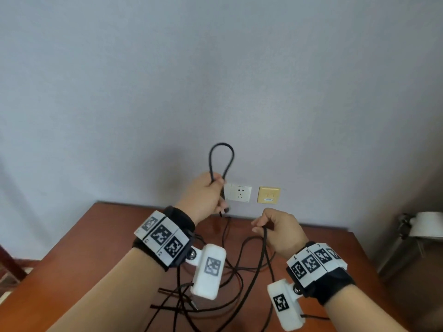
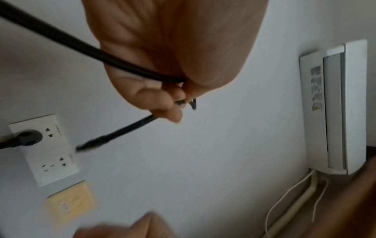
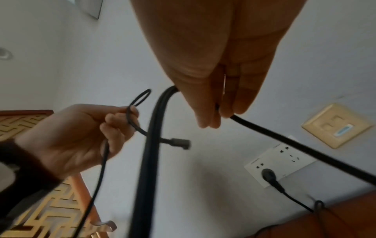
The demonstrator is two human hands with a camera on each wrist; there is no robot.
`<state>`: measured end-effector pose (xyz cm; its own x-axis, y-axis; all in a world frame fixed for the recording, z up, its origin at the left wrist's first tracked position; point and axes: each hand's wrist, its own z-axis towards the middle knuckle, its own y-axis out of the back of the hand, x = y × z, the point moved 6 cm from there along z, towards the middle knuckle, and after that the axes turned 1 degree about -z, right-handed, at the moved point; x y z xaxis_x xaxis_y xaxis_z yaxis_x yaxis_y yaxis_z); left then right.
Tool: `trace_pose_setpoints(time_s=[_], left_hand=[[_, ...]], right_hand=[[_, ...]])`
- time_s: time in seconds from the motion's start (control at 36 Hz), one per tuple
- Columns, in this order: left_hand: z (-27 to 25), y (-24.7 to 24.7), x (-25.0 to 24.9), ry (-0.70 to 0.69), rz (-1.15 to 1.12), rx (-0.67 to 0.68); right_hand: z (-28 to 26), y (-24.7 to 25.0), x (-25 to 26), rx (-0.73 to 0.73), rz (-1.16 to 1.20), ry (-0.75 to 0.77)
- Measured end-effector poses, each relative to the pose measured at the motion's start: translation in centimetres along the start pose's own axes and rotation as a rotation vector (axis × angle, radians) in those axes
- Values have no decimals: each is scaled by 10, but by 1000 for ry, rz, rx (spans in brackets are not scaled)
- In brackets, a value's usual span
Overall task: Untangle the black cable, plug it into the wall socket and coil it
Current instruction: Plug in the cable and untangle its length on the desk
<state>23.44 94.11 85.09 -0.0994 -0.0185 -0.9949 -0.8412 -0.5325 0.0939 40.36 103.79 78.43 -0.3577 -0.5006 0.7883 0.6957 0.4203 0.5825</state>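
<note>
Desk (image 1: 100,238) against wall; black cable (image 1: 249,279) sprawled loose across it, plug (image 3: 268,175) already seated in wall socket (image 3: 284,162). Left hand (image 1: 203,197), raised and nearer the socket, gripped a small upright loop (image 1: 221,161). Right hand (image 1: 279,232), lower and to its right, pinched the run trailing down to the desk. Next turn likely feeds leftward and up.

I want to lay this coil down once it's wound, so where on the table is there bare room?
Free: the table left of the left hand, out to its left edge, and the strip right of the right hand toward the right edge. Crowded: the middle, between and below both wrists, where black cable lies in crossed loops.
</note>
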Motion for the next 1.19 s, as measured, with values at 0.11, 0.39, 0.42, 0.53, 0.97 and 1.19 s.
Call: trace_pose_setpoints(time_s=[0.11,0.39,0.42,0.53,0.97,1.19], left_hand=[[1,8,-14,10,-207,-39],[4,-24,-22,-240,222,112],[6,-27,-21,-228,297,163],[14,-26,-6,-113,475,207],[1,4,36,-25,520,159],[4,50,55,4,482,-82]], right_hand=[[-4,-1,-6,30,-179,-55],[-1,-4,-2,60,-386,-129],[-1,-4,-5,75,-399,-155],[-1,-5,-15,118,-385,-260],[-4,8,9,108,467,-354],[-4,13,7,14,797,-450]])
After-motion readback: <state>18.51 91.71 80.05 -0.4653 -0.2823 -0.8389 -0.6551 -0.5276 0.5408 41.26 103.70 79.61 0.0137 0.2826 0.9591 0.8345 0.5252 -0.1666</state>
